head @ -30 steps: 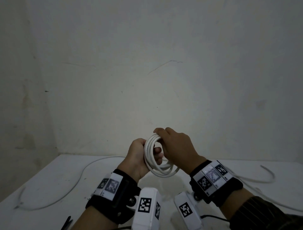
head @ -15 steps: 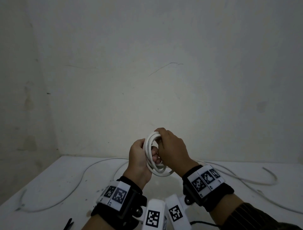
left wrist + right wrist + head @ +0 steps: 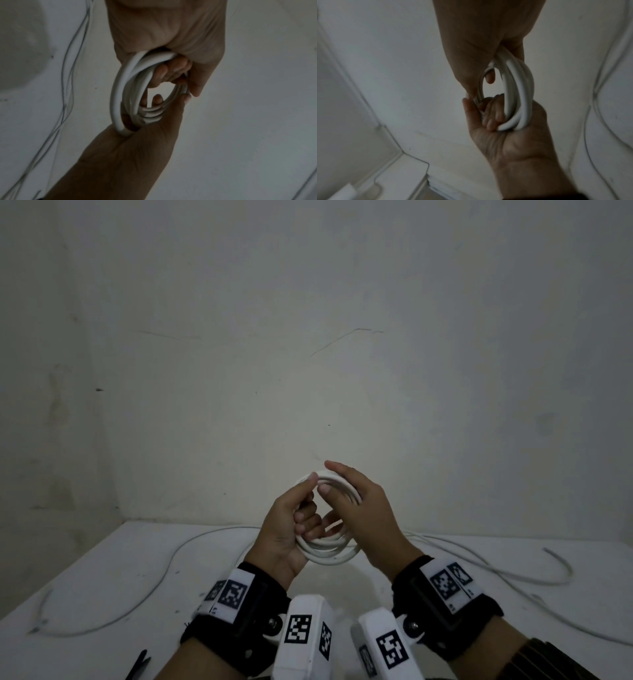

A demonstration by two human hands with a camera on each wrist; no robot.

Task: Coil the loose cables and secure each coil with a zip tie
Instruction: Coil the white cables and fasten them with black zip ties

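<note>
At lower centre of the head view, the left hand (image 3: pixel 286 529) had its fingers curled through the white coil (image 3: pixel 329 553), thumb pressed on its top, while the right hand (image 3: pixel 363 518) clasped the coil's right side, thumb inside the loop. Both held it in the air above the table (image 3: pixel 102 577). Loose cables (image 3: pixel 496 570) lay on the table at left and right.

The place was a bare, dim room, its kind unclear: a plain scuffed wall (image 3: pixel 308 337) met a side wall at a corner, a white table (image 3: pixel 102 570) stood against them, and loose cables (image 3: pixel 164 573) lay across it.
</note>
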